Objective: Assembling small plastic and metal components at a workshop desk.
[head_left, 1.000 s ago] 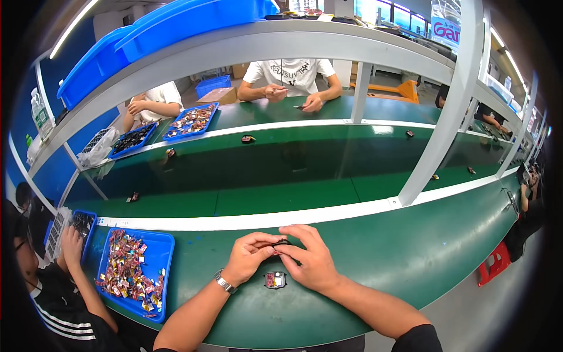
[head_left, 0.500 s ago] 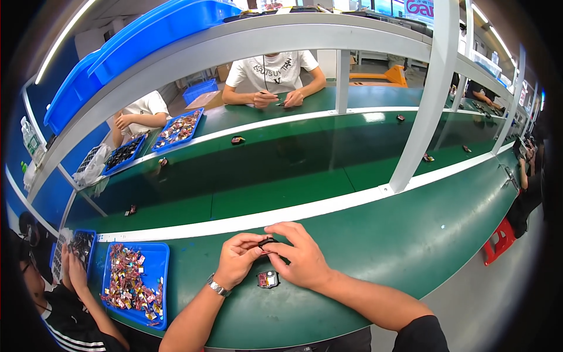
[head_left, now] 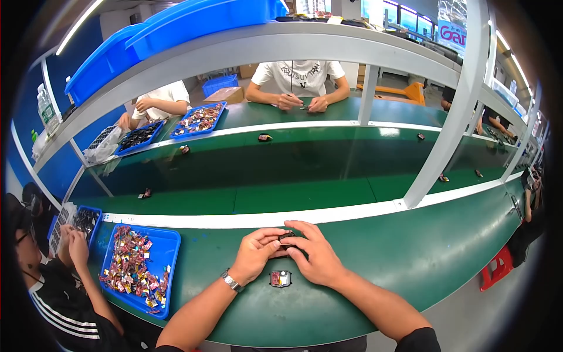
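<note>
Left hand [head_left: 255, 256], right hand [head_left: 316, 258] pinch small dark part [head_left: 286, 237] (over green bench [head_left: 410, 258]).

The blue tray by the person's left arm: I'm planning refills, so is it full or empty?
Well stocked: the blue tray holds a heap of small colourful parts over most of its floor.

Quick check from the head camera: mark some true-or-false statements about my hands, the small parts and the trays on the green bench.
1. Both hands, left hand and right hand, pinch one small dark part. True.
2. A small square part lies on the green bench beneath the hands. True.
3. The blue tray of colourful pieces sits to the right of the hands. False: to their left.
4. The left wrist is bare. False: it wears a wristwatch.
</note>
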A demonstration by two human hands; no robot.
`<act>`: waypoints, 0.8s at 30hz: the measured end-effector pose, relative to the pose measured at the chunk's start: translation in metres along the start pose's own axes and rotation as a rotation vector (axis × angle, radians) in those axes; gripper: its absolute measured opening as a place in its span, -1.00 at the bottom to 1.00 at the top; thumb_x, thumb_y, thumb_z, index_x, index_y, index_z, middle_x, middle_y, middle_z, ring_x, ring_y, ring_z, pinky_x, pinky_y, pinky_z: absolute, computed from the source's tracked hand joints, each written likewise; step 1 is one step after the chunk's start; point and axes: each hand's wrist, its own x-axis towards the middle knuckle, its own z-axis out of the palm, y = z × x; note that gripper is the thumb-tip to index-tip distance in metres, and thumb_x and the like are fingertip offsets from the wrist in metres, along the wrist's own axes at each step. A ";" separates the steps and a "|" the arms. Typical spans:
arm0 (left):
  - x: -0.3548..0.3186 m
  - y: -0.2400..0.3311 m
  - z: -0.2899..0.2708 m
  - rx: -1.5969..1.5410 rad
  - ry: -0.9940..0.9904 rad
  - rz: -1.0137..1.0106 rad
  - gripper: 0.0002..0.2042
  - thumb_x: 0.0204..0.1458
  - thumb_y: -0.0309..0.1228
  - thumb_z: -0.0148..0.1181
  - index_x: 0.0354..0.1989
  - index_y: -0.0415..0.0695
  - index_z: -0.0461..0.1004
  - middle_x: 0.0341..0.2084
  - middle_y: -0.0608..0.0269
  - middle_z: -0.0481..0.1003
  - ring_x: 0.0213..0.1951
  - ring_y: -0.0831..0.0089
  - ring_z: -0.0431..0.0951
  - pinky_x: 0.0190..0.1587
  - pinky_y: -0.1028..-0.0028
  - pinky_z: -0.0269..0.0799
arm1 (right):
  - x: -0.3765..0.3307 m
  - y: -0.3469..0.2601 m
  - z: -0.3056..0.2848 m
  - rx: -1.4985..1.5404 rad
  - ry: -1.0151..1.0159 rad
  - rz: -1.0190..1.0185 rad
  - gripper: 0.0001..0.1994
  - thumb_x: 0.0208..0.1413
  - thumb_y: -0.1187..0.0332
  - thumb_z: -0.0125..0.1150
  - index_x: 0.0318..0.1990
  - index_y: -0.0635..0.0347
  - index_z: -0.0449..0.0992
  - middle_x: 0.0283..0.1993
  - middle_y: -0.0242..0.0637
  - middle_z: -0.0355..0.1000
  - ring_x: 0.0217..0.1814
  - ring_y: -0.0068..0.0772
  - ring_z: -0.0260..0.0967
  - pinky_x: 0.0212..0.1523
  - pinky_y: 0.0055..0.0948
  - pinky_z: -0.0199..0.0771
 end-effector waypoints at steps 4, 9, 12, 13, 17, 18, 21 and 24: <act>-0.002 0.006 0.002 0.048 0.025 -0.039 -0.72 0.24 -0.64 0.00 0.11 -0.34 0.38 0.00 0.01 0.50 0.01 0.33 0.57 0.07 0.36 0.60 | 0.003 -0.003 0.000 -0.061 0.084 -0.042 -0.82 0.02 0.54 0.29 -0.18 0.18 0.60 0.06 -0.21 0.45 0.13 -0.14 0.37 0.06 -0.25 0.44; 0.004 0.002 0.003 0.020 0.021 -0.075 -0.73 0.22 -0.61 0.05 0.09 -0.33 0.37 -0.03 0.05 0.51 -0.03 0.36 0.58 0.02 0.35 0.62 | 0.004 0.006 -0.004 -0.158 0.124 -0.151 -0.80 -0.04 0.57 0.33 -0.21 0.18 0.60 -0.11 -0.29 0.47 -0.07 -0.23 0.44 -0.16 -0.34 0.52; 0.000 0.007 0.002 0.007 0.045 -0.078 -0.73 0.23 -0.60 0.06 0.09 -0.32 0.37 -0.05 0.08 0.51 -0.06 0.38 0.58 -0.01 0.37 0.62 | 0.007 0.007 -0.004 -0.184 0.130 -0.202 -0.79 -0.08 0.57 0.36 -0.23 0.17 0.59 -0.16 -0.32 0.46 -0.14 -0.27 0.45 -0.23 -0.37 0.53; 0.000 0.006 0.001 0.006 0.046 -0.078 -0.73 0.23 -0.60 0.06 0.09 -0.32 0.37 -0.05 0.08 0.51 -0.06 0.38 0.58 -0.01 0.37 0.62 | 0.008 0.006 -0.005 -0.161 0.109 -0.214 -0.78 -0.09 0.57 0.36 -0.23 0.16 0.59 -0.17 -0.33 0.46 -0.14 -0.27 0.45 -0.22 -0.37 0.53; 0.000 0.007 0.000 -0.011 0.036 -0.103 -0.73 0.22 -0.60 0.07 0.09 -0.30 0.38 -0.05 0.10 0.51 -0.08 0.39 0.58 -0.04 0.40 0.63 | 0.008 0.008 -0.007 -0.187 0.078 -0.248 -0.75 -0.13 0.57 0.37 -0.23 0.14 0.60 -0.20 -0.35 0.47 -0.14 -0.30 0.45 -0.22 -0.38 0.54; -0.001 0.008 0.001 -0.006 0.028 -0.114 -0.73 0.22 -0.60 0.07 0.09 -0.30 0.38 -0.04 0.10 0.51 -0.08 0.39 0.59 -0.05 0.40 0.63 | 0.009 0.007 -0.008 -0.186 0.078 -0.250 -0.75 -0.13 0.57 0.37 -0.23 0.14 0.60 -0.20 -0.35 0.47 -0.14 -0.30 0.45 -0.22 -0.38 0.54; 0.002 0.005 0.001 0.002 0.021 -0.126 -0.73 0.22 -0.60 0.07 0.09 -0.31 0.38 -0.03 0.09 0.51 -0.08 0.38 0.59 -0.04 0.39 0.63 | 0.009 0.008 -0.010 -0.218 0.066 -0.268 -0.76 -0.13 0.57 0.36 -0.23 0.14 0.60 -0.20 -0.36 0.46 -0.15 -0.30 0.45 -0.23 -0.38 0.55; 0.001 0.006 0.001 0.015 0.010 -0.118 -0.73 0.22 -0.60 0.06 0.09 -0.31 0.38 -0.02 0.08 0.51 -0.08 0.37 0.59 -0.03 0.38 0.63 | 0.008 0.006 -0.011 -0.245 0.047 -0.246 -0.78 -0.12 0.56 0.35 -0.25 0.15 0.60 -0.20 -0.36 0.46 -0.15 -0.31 0.44 -0.21 -0.37 0.54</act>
